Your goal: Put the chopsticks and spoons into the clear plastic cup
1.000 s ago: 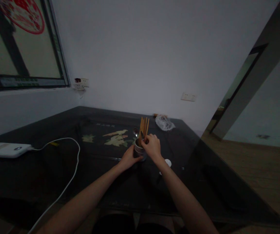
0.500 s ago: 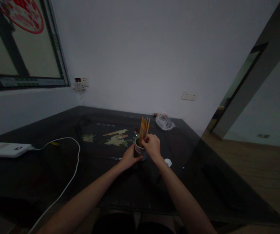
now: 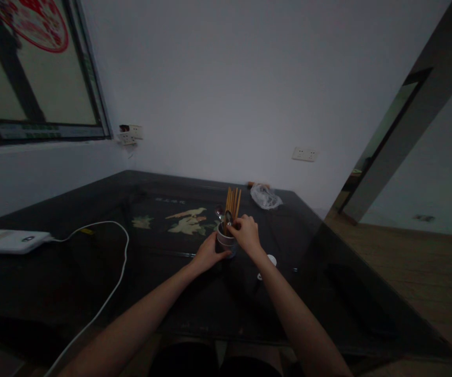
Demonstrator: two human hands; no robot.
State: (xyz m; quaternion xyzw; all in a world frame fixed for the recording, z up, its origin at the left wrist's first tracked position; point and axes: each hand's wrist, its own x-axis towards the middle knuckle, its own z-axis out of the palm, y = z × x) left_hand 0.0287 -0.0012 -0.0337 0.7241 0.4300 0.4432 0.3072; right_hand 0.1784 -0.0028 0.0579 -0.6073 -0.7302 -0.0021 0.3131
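A small pale cup (image 3: 224, 242) stands on the dark table (image 3: 92, 272) and holds a bunch of wooden chopsticks (image 3: 232, 202) and a metal spoon (image 3: 228, 218). My left hand (image 3: 207, 255) is wrapped round the cup's lower side. My right hand (image 3: 245, 234) is at the cup's rim with its fingers pinched round the utensils; whether they grip the spoon or the chopsticks I cannot tell.
A white device (image 3: 9, 241) lies at the table's left with a white cable (image 3: 116, 262) looping across it. A crumpled plastic bag (image 3: 265, 198) sits at the far edge. A small white round thing (image 3: 272, 259) lies right of my right wrist. Wooden floor lies to the right.
My right hand has shifted slightly at the cup's rim, and a dark spoon bowl now shows in front of the chopsticks. My left hand has stayed on the cup.
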